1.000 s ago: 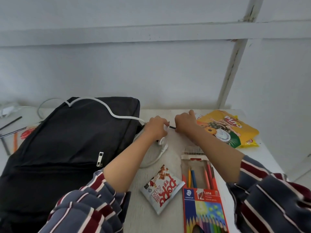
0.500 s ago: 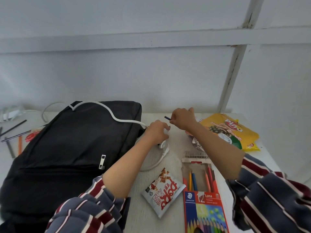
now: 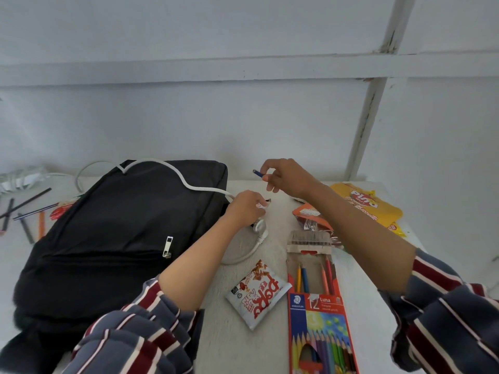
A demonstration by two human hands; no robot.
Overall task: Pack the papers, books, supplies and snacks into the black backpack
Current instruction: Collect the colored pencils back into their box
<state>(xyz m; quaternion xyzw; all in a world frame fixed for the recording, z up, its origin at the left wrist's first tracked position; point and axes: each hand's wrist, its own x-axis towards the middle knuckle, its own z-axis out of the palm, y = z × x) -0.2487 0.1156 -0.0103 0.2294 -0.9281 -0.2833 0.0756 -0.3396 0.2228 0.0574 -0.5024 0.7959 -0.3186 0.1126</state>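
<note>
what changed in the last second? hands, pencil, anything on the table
The right hand rose off the table, up and away from the left hand, taking along the blue pencil it pinches. The left hand stayed at the backpack corner, curled on a small object. Backpack, white cable, pencil box and white snack packet did not move.

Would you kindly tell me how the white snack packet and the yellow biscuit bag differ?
The white snack packet has red lettering and looks smaller; the yellow biscuit bag is larger. The packet lies near, fully visible; the bag lies far right, partly behind the right arm. Both lie flat on the table, unpacked.
</note>
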